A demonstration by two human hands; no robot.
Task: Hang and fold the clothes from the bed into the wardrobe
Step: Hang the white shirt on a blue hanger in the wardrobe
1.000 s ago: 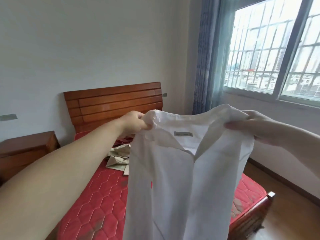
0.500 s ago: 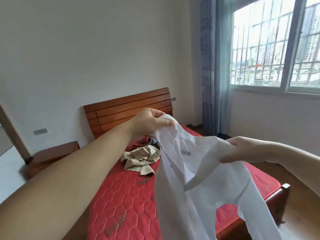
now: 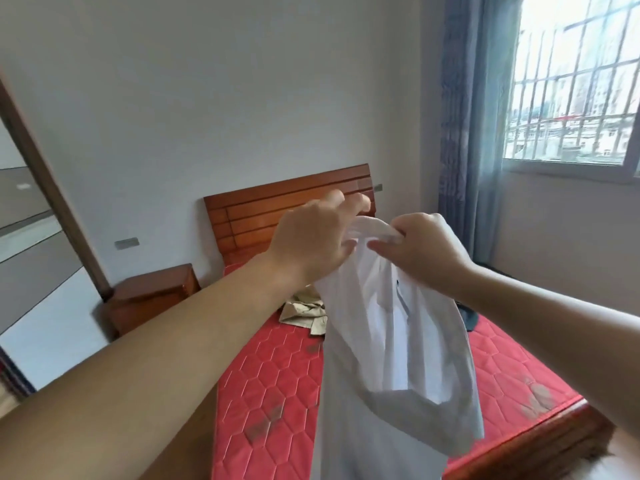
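Head view | your left hand [image 3: 311, 242] and right hand [image 3: 420, 249] are close together, up over the bed [image 3: 277, 386] | both hands' fingers pinch the top of the white shirt [image 3: 391, 358] | shirt hangs down in the air above the red mattress | a tan cloth [image 3: 304, 313] lies crumpled on the bed near the headboard [image 3: 263, 209]

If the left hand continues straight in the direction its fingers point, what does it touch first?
Probably the wooden headboard: the left hand, beside the white shirt, points up and away toward it. Depth is unclear.
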